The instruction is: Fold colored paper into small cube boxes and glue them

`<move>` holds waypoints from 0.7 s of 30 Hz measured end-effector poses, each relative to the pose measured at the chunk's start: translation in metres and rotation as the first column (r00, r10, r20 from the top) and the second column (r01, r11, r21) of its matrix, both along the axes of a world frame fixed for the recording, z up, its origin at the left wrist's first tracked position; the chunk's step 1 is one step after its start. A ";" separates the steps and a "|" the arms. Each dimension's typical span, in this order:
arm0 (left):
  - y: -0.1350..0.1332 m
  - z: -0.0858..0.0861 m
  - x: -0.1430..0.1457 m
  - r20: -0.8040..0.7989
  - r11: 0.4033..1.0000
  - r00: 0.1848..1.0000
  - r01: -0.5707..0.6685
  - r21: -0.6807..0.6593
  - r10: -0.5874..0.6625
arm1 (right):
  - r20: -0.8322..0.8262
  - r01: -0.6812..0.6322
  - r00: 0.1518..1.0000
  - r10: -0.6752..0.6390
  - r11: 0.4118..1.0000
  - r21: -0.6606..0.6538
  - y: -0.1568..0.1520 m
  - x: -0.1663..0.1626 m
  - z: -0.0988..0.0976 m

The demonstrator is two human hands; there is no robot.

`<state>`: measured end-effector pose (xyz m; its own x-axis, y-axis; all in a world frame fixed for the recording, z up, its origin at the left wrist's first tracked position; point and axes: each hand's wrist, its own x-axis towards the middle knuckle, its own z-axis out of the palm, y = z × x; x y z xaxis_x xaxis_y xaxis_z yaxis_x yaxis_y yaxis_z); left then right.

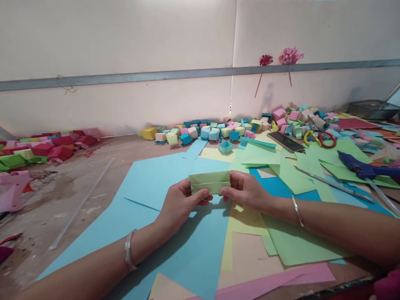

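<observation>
Far left of the frame, a pink glue gun (11, 189) rests on the table (71, 175), a clear stick (83, 204) slanting nearby. Light blue paper (153, 179) spreads toward the centre, and here's the left hand (178, 204), thumb and fingers pinching one end of the folded green paper (210, 187), mid-frame! Its long axis runs left to right, nearly level, an end pointing at each hand. The right hand (250, 193) pinches the other end. Beyond, upper right of centre, a phone (286, 142); at the right edge, a blue glue gun (365, 166).
</observation>
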<state>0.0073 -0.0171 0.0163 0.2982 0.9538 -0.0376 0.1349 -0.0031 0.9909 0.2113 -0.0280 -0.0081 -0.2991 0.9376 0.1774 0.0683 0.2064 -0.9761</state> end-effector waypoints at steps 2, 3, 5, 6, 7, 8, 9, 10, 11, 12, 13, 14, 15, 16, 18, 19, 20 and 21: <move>0.000 -0.001 0.000 -0.001 1.000 1.000 0.008 -0.004 -0.008 | 0.016 0.030 0.999 -0.030 1.000 -0.002 -0.001 -0.001 0.000; -0.001 -0.001 0.000 -0.003 1.000 1.000 0.010 -0.004 -0.010 | 0.023 0.040 0.999 -0.040 0.999 0.003 -0.001 -0.001 0.000; -0.001 -0.001 0.000 -0.013 1.000 1.000 0.011 -0.003 -0.011 | 0.022 0.042 0.999 -0.043 0.999 0.014 -0.001 -0.001 0.000; -0.001 -0.001 0.001 -0.017 1.000 1.000 0.011 -0.007 -0.011 | 0.022 0.041 0.999 -0.042 0.999 0.017 -0.001 -0.001 -0.001; -0.001 -0.001 0.001 -0.017 1.000 1.000 0.014 -0.018 -0.014 | 0.023 0.041 0.999 -0.042 0.999 0.018 0.000 0.000 -0.001; -0.001 -0.001 0.001 -0.011 0.999 1.000 0.020 -0.036 -0.021 | 0.026 0.042 0.999 -0.042 0.999 0.017 0.000 0.000 -0.002; -0.001 -0.001 0.001 0.002 0.998 1.000 0.028 -0.058 -0.028 | 0.030 0.042 0.999 -0.042 0.999 0.014 0.001 0.000 -0.002; -0.001 -0.001 0.001 0.019 0.996 0.999 0.034 -0.079 -0.032 | 0.033 0.040 0.999 -0.040 0.999 0.012 0.001 0.001 -0.003; -0.001 -0.002 0.001 0.038 0.995 0.999 0.036 -0.095 -0.032 | 0.034 0.034 0.999 -0.034 0.999 0.009 0.001 0.001 -0.004; -0.001 -0.002 0.001 0.053 0.994 0.998 0.034 -0.104 -0.029 | 0.030 0.026 0.999 -0.026 1.000 0.003 0.002 0.001 -0.004; -0.001 -0.002 0.001 0.062 0.994 0.998 0.029 -0.105 -0.023 | 0.022 0.019 1.000 -0.019 1.000 -0.004 0.002 0.001 -0.004; -0.001 -0.003 0.001 0.068 0.995 0.998 0.022 -0.100 -0.015 | 0.013 0.011 1.000 -0.011 1.000 -0.015 0.001 0.000 -0.004; -0.001 -0.003 0.001 0.071 0.996 0.997 0.015 -0.093 -0.009 | 0.002 0.004 1.000 -0.004 1.000 -0.031 0.001 0.000 -0.003; -0.001 -0.003 0.001 0.070 0.996 0.998 0.010 -0.087 -0.004 | -0.011 -0.001 1.000 0.001 0.999 -0.051 0.000 -0.001 -0.002; -0.002 -0.003 0.001 0.066 0.997 0.998 0.001 -0.076 0.004 | -0.048 -0.014 0.999 0.009 0.995 -0.100 -0.002 -0.002 0.000; -0.002 -0.003 0.002 0.063 0.997 0.998 -0.001 -0.074 0.005 | -0.069 -0.017 0.998 0.009 0.992 -0.128 -0.003 -0.003 0.001; -0.002 -0.003 0.002 0.060 0.997 0.998 -0.001 -0.072 0.005 | -0.087 -0.018 0.996 0.004 0.987 -0.157 -0.005 -0.003 0.002; -0.002 -0.003 0.002 0.057 0.997 0.998 -0.002 -0.071 0.006 | -0.102 -0.012 0.995 -0.007 0.983 -0.184 -0.006 -0.004 0.003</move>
